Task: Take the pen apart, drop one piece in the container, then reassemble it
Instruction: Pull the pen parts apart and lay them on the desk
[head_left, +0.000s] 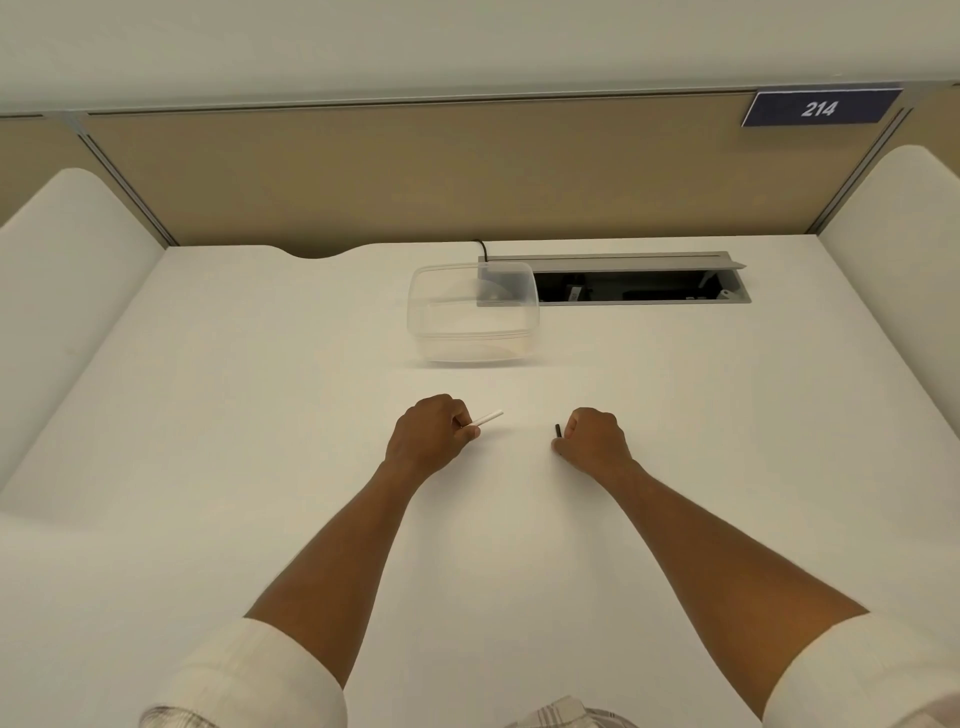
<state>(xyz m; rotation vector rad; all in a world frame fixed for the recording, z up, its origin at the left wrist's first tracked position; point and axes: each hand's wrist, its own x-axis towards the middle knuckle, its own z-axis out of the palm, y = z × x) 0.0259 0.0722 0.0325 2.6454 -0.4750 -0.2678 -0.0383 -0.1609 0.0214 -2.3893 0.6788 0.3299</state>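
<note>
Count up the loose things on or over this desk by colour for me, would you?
White: 1, the pen barrel in the left hand
Black: 1, the small pen piece in the right hand
Clear: 1, the plastic container, which looks empty
Total: 3

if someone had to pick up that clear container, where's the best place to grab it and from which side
Probably by the rim of the clear container, with fingers on its two long walls, coming straight down from above. It stands upright and open-topped on the desk, with bare desk in front and to its left. The open cable tray lies right behind it, so approaching from the back looks awkward.
</note>
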